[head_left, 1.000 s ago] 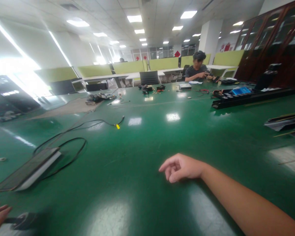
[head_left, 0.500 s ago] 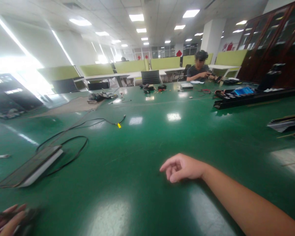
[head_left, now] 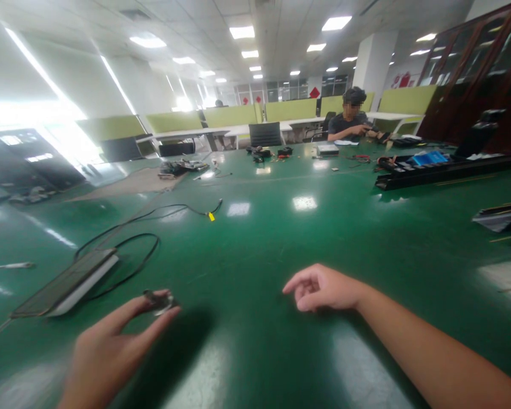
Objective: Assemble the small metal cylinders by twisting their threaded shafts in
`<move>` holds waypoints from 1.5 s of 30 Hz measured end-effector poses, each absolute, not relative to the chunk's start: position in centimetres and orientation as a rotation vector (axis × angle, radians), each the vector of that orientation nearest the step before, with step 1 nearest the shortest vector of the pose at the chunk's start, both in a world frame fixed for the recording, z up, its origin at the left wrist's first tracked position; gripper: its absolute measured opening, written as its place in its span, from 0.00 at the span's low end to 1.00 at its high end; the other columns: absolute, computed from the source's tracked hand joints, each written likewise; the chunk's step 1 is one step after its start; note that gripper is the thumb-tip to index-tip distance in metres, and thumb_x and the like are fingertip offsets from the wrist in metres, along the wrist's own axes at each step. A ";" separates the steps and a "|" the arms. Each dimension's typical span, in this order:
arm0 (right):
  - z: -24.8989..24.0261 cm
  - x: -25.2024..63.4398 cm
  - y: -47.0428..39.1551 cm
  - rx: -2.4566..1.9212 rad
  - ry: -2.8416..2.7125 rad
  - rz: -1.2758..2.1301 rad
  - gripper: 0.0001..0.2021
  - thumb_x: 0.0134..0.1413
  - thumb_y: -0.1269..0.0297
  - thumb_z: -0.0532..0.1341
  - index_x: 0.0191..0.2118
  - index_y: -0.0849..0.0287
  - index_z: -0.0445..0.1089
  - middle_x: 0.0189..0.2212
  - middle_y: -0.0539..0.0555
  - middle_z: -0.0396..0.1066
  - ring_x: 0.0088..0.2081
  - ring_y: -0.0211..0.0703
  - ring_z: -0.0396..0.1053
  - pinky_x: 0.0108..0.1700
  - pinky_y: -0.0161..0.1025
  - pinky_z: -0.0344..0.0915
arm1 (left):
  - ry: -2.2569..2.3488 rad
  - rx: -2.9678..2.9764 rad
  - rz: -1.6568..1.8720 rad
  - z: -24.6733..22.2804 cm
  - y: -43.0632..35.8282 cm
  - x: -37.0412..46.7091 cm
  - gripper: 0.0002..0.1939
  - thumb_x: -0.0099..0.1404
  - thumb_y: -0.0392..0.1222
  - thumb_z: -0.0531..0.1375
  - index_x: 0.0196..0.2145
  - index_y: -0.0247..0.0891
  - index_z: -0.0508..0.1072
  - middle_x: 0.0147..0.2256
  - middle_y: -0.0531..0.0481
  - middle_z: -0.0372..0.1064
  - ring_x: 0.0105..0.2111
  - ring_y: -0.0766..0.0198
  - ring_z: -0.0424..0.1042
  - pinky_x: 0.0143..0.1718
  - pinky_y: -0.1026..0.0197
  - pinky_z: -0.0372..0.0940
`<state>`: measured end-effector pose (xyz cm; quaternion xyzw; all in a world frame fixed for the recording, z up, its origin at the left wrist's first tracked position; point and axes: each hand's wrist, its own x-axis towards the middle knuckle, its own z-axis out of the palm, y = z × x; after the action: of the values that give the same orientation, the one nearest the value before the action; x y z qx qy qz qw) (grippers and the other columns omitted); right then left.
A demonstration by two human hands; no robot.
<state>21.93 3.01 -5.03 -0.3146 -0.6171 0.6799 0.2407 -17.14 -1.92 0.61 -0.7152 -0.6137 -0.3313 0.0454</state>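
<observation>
My left hand (head_left: 114, 343) is raised over the green table (head_left: 247, 272) at lower left. Its thumb and fingers pinch a small dark part with a silvery bit (head_left: 160, 303); blur and the fingers hide what kind of part it is. A dark shadow falls on the tabletop beside it. To the right, my right hand (head_left: 323, 288) rests on or just above the table with nothing in it. Its index finger reaches out to the left, the other fingers are loosely curled, and the thumb is apart from the index finger.
Left of my left hand lies a long flat box with a dark top (head_left: 68, 284), and a black cable (head_left: 155, 250) loops by it. A white pen-like tool (head_left: 15, 265) lies farther left. A black rail (head_left: 426, 173) lies at right. Across the table sits a person (head_left: 349, 122).
My left hand has come up from the lower left corner toward the middle, carrying the small dark part. My right hand keeps its pose. The view has shifted slightly.
</observation>
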 end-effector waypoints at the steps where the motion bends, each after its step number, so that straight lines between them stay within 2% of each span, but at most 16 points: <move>1: -4.9 22.0 3.0 -0.876 -1.695 1.817 0.22 0.46 0.65 0.71 0.49 0.64 0.74 0.30 0.52 0.74 0.24 0.32 0.67 0.27 0.31 0.64 | -1.775 -2.292 -1.009 0.7 -1.2 -15.5 0.17 0.59 0.58 0.66 0.42 0.50 0.76 0.39 0.58 0.77 0.38 0.59 0.77 0.45 0.52 0.75; 3: -4.7 22.2 2.9 -0.905 -1.708 1.716 0.20 0.47 0.66 0.69 0.48 0.64 0.74 0.30 0.52 0.74 0.26 0.33 0.68 0.28 0.31 0.65 | -1.461 -2.575 -1.088 1.1 0.2 -11.3 0.15 0.61 0.50 0.66 0.44 0.44 0.75 0.40 0.51 0.77 0.37 0.61 0.76 0.43 0.57 0.73; 7: -4.8 22.2 2.8 -0.989 -1.775 1.382 0.12 0.47 0.77 0.61 0.40 0.64 0.73 0.30 0.52 0.74 0.29 0.36 0.69 0.32 0.32 0.65 | -1.050 -2.945 -1.087 1.3 2.5 -3.6 0.11 0.63 0.39 0.64 0.44 0.40 0.75 0.40 0.47 0.75 0.40 0.63 0.74 0.42 0.62 0.70; 10: -4.8 21.9 2.5 -1.097 -1.920 1.060 0.14 0.42 0.82 0.57 0.36 0.61 0.71 0.28 0.49 0.73 0.27 0.34 0.67 0.31 0.31 0.62 | -0.849 -3.060 -1.019 -0.1 3.5 -1.0 0.14 0.63 0.37 0.62 0.48 0.39 0.73 0.40 0.45 0.74 0.39 0.61 0.72 0.41 0.59 0.69; 13: -5.0 21.5 2.2 -1.188 -1.997 0.900 0.17 0.43 0.81 0.58 0.40 0.58 0.70 0.28 0.47 0.73 0.26 0.33 0.67 0.29 0.30 0.61 | -0.872 -3.073 -1.013 -1.7 4.1 -0.8 0.16 0.63 0.38 0.61 0.50 0.38 0.71 0.38 0.45 0.73 0.36 0.60 0.71 0.37 0.59 0.68; 16: -5.2 21.1 2.1 -1.229 -1.985 0.918 0.20 0.46 0.79 0.58 0.46 0.57 0.68 0.29 0.47 0.73 0.26 0.34 0.68 0.29 0.30 0.62 | -0.989 -3.085 -1.038 -2.6 4.2 -1.3 0.13 0.63 0.39 0.62 0.46 0.38 0.72 0.36 0.45 0.72 0.35 0.60 0.70 0.37 0.58 0.67; 20: -5.3 20.8 1.9 -1.230 -1.996 0.932 0.18 0.47 0.77 0.60 0.46 0.57 0.67 0.30 0.48 0.73 0.27 0.35 0.70 0.30 0.31 0.63 | -1.012 -3.222 -1.004 -2.5 4.0 -1.4 0.10 0.65 0.40 0.60 0.45 0.39 0.73 0.39 0.45 0.73 0.38 0.60 0.71 0.42 0.58 0.67; 25: -5.0 20.7 1.7 -1.243 -2.018 0.911 0.18 0.48 0.77 0.60 0.46 0.56 0.68 0.28 0.47 0.72 0.27 0.36 0.69 0.30 0.31 0.61 | -1.082 -3.340 -0.915 -2.8 4.0 -1.3 0.12 0.65 0.40 0.61 0.47 0.41 0.73 0.41 0.46 0.74 0.40 0.61 0.73 0.42 0.60 0.67; 29: -4.9 20.7 1.7 -1.265 -2.031 0.883 0.20 0.49 0.75 0.61 0.50 0.54 0.68 0.30 0.48 0.74 0.27 0.38 0.69 0.31 0.33 0.61 | -1.286 -3.252 -0.972 -3.7 4.1 -1.5 0.21 0.60 0.38 0.65 0.51 0.43 0.70 0.44 0.49 0.75 0.42 0.61 0.74 0.45 0.60 0.68; 31: -4.8 20.7 1.6 -1.266 -2.028 0.884 0.21 0.48 0.75 0.62 0.50 0.54 0.68 0.32 0.49 0.75 0.28 0.39 0.70 0.32 0.34 0.61 | -1.318 -3.231 -1.033 -3.8 4.1 -1.5 0.23 0.58 0.37 0.66 0.51 0.43 0.69 0.45 0.49 0.75 0.43 0.61 0.75 0.46 0.60 0.68; 37: -4.5 20.7 1.4 -1.283 -2.049 0.795 0.12 0.47 0.72 0.64 0.41 0.55 0.73 0.34 0.50 0.75 0.33 0.42 0.70 0.34 0.35 0.61 | -1.257 -3.239 -1.088 -3.7 3.8 -1.1 0.13 0.58 0.38 0.65 0.43 0.42 0.74 0.40 0.51 0.76 0.39 0.62 0.75 0.43 0.62 0.67; 45: -4.3 20.4 1.2 -1.271 -2.042 0.766 0.12 0.46 0.73 0.64 0.40 0.56 0.74 0.31 0.49 0.74 0.31 0.41 0.69 0.34 0.35 0.61 | -1.281 -3.238 -1.112 -3.7 3.7 -1.0 0.13 0.57 0.38 0.67 0.41 0.41 0.74 0.39 0.50 0.77 0.38 0.62 0.75 0.42 0.62 0.67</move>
<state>20.45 1.23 -4.28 -0.4799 -0.7707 0.2891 0.3037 -0.98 3.71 -3.74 -0.8567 -0.3389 -0.2943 -0.2540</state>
